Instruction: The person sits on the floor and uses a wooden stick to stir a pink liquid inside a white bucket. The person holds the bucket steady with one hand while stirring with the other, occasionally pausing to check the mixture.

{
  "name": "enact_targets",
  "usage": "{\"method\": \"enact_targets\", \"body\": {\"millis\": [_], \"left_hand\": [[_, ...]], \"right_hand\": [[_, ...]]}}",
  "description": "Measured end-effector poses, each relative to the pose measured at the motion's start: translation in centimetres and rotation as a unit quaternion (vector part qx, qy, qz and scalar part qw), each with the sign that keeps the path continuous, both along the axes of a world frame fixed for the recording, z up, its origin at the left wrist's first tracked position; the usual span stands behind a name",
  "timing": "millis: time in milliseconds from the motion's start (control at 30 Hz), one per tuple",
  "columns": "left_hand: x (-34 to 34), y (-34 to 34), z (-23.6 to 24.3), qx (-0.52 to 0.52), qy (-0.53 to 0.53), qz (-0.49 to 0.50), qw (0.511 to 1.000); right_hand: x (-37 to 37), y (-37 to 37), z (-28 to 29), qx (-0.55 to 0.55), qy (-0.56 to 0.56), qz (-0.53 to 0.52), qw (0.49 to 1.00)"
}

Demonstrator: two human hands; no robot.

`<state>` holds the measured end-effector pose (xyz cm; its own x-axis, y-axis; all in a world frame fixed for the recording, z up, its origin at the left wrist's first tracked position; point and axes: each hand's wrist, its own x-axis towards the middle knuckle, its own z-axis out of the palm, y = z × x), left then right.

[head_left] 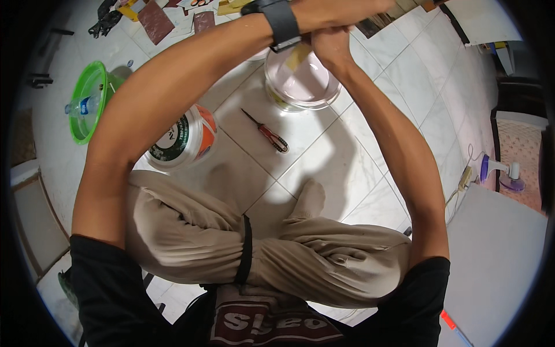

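Note:
My left hand (pixel 350 13) is at the top of the view, reaching across to the right, with a dark watch (pixel 280 23) on its wrist. Its fingers are smeared and partly cut off. Just below it, my right hand (pixel 330 45) is closed at the far rim of a clear-rimmed bucket (pixel 312 106) that holds pale pinkish-white paint (pixel 309 81). What the right hand grips is hidden. A blurred yellowish piece (pixel 297 58) shows over the paint beside it, its kind unclear. A red and black screwdriver (pixel 272 137) lies on the tiles nearer to me.
A lidded white and orange paint tub (pixel 196 139) stands left of the screwdriver. Farther left, a green basin (pixel 97 72) holds a plastic bottle (pixel 87 107). Dark red sheets (pixel 156 23) lie at the far left. A purple and white appliance (pixel 510 178) is at right.

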<state>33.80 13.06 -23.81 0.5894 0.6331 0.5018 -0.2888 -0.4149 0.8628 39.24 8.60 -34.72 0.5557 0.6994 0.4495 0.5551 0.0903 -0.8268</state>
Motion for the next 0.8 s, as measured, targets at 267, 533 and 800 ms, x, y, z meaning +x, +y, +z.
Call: {"method": "enact_targets", "body": {"millis": [267, 533, 800], "left_hand": [[-1.1, 4.6, -1.8, -0.160, 0.098, -0.286, 0.940], [-2.1, 4.3, 0.6, -0.018, 0.060, -0.156, 0.986], [0.0, 4.2, -1.5, -0.136, 0.100, -0.292, 0.941]], "right_hand": [[1.4, -0.4, -0.3, -0.188, -0.023, 0.020, 0.982], [1.2, 3.8, -2.6, -0.001, -0.036, 0.005, 0.999], [1.8, -0.7, -1.0, -0.097, 0.168, 0.038, 0.980]]}}
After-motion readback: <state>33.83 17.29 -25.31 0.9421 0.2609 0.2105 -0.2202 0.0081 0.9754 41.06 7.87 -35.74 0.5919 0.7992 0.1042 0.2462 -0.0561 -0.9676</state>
